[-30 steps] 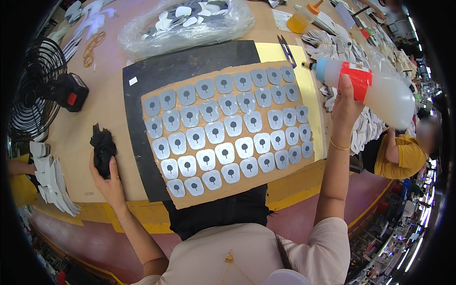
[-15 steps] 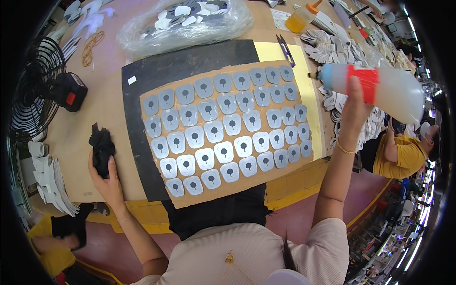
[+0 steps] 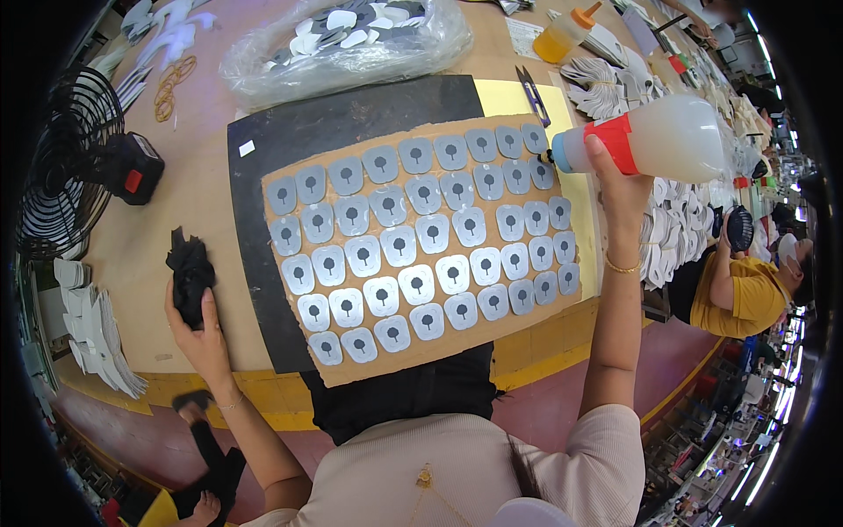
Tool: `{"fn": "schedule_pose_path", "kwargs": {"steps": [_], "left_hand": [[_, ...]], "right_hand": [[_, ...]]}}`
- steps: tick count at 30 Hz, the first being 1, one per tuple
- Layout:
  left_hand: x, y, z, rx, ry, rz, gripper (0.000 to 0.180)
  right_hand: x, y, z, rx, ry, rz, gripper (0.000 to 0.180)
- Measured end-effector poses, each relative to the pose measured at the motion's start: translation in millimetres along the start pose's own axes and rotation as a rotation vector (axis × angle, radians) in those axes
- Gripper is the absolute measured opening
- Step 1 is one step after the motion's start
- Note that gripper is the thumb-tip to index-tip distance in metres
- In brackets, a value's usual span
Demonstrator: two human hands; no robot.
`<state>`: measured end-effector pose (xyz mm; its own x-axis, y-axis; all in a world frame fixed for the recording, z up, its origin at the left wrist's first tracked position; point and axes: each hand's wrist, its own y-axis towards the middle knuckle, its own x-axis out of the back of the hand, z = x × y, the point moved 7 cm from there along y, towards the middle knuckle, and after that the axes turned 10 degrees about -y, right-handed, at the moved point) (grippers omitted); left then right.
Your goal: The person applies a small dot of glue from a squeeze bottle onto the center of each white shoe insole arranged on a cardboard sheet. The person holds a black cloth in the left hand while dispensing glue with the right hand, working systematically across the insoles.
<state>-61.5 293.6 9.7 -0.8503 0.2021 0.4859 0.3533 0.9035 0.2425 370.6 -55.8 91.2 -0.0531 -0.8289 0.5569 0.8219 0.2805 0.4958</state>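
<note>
At the far left, a black fan stands on the wooden table. Below it, a stack of white cut pieces lies near the table edge.

Next comes the left hand. Its fingers are curled around a black cloth, and the thumb presses on the side of it. The cloth rests on the table, just beside the black mat.

On the mat lies a brown cardboard sheet. Rows of small grey pieces cover it, each with a dark dot in the middle. Behind the mat sits a clear plastic bag full of more pieces.

To the right, black scissors lie on a yellow sheet, and a small orange bottle stands farther back.

The right hand is lifted up over the right edge of the cardboard. Its fingers are wrapped tight around a big plastic bottle with whitish liquid and a red band. The bottle lies sideways in the air, and its tip points left, right by the top right grey pieces.

Far right, another person in a yellow shirt sits low beside the table.
</note>
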Motion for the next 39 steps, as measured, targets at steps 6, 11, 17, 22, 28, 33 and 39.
{"fn": "schedule_pose_path", "kwargs": {"steps": [6,11,17,22,28,33,39], "left_hand": [[-2,0,1,0.013,-0.012,0.007,0.049],[-1,-1,2,0.025,-0.066,0.001,0.048],[-3,0,0,0.035,-0.059,0.007,0.047],[0,-1,7,0.065,-0.098,-0.006,0.048],[-3,1,0,0.012,-0.037,0.012,0.048],[-1,1,3,0.005,-0.049,0.006,0.048],[-2,1,2,0.027,-0.037,0.005,0.048]], "right_hand": [[20,1,-23,-0.057,0.255,-0.206,0.065],[46,3,-19,0.06,0.586,-0.407,0.048],[93,21,0,0.289,0.515,-0.511,0.066],[83,3,1,0.088,0.651,-0.421,0.055],[27,-17,-8,-0.122,0.242,-0.083,0.056],[0,-10,16,-0.051,0.087,0.01,0.047],[-10,-7,11,-0.063,0.063,0.057,0.05]]}}
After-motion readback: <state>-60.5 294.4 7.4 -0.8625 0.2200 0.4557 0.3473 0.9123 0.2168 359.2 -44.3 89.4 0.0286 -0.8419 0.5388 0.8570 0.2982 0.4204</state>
